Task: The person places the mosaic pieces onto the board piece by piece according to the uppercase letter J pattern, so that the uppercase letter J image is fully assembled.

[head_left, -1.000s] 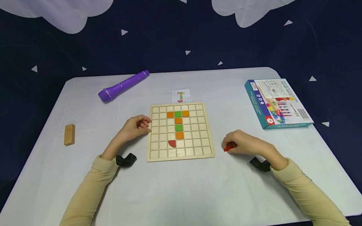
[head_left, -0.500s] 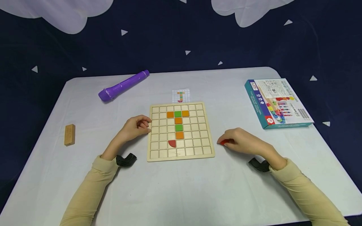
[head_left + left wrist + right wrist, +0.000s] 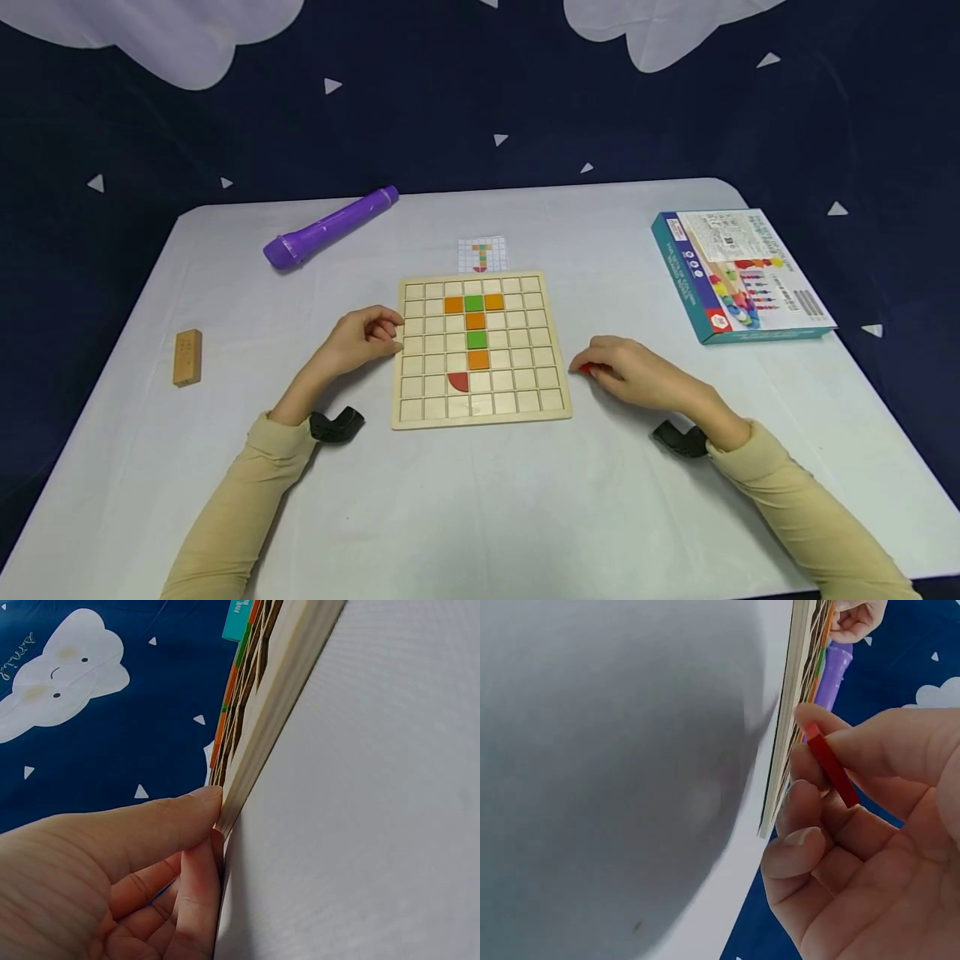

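Note:
A pale wooden grid board (image 3: 517,359) lies flat mid-table with orange and green square tiles in a T shape. A red quarter-circle tile (image 3: 459,382) sits in a cell below and left of the column's lowest tile. At the board's left edge, my left hand (image 3: 360,340) holds on with thumb and index finger, other fingers curled. My right hand (image 3: 633,372) is just off the board's right side, low over the table. Between its thumb and index finger it pinches a small red tile (image 3: 832,770), seen edge-on in the right wrist view; its outline is partly hidden.
Behind the board lies a small printed pattern card (image 3: 482,254). A purple microphone-shaped tube (image 3: 330,228) is at back left, a wooden block (image 3: 187,357) at far left. A flat game box (image 3: 742,275) lies at back right on the white tabletop (image 3: 480,508).
My right hand has moved left and slightly away from me toward the board, carrying the red tile. My left hand stays at the board's edge.

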`<state>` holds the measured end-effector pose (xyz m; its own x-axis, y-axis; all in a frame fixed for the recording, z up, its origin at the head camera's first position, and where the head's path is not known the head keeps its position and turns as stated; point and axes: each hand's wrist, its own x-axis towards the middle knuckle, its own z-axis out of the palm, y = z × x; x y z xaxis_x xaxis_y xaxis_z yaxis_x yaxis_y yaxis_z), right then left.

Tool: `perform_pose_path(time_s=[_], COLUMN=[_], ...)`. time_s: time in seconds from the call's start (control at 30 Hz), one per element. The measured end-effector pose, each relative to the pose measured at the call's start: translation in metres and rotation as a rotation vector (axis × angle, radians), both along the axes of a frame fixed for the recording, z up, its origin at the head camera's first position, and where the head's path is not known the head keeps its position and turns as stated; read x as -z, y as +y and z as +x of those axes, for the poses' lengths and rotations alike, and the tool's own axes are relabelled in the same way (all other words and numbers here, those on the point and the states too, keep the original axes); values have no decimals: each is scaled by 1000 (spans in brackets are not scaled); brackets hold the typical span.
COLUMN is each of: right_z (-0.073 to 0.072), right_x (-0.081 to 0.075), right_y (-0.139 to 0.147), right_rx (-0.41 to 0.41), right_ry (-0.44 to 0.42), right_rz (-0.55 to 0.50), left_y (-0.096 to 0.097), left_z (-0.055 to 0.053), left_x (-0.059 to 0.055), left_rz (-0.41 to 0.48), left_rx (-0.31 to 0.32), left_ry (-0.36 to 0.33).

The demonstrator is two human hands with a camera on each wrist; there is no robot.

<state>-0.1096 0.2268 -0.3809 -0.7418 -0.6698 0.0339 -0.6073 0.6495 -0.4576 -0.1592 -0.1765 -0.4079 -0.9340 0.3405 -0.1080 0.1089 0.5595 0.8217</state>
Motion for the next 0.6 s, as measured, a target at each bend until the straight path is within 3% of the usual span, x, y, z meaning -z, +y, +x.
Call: perform_pose_path(time_s=[0.3,0.6], right_z=[-1,-4], right_x=[1,-3], right_y=[-3,-6], right_rx=[83,257], right_ry=[-3,-77], right_rz=[-63,-167], left_y=[0,-1], left_z=[0,0], left_x=[1,1], left_rz=[2,7], left_rx=[-2,-3], left_ry=[-6,-6])
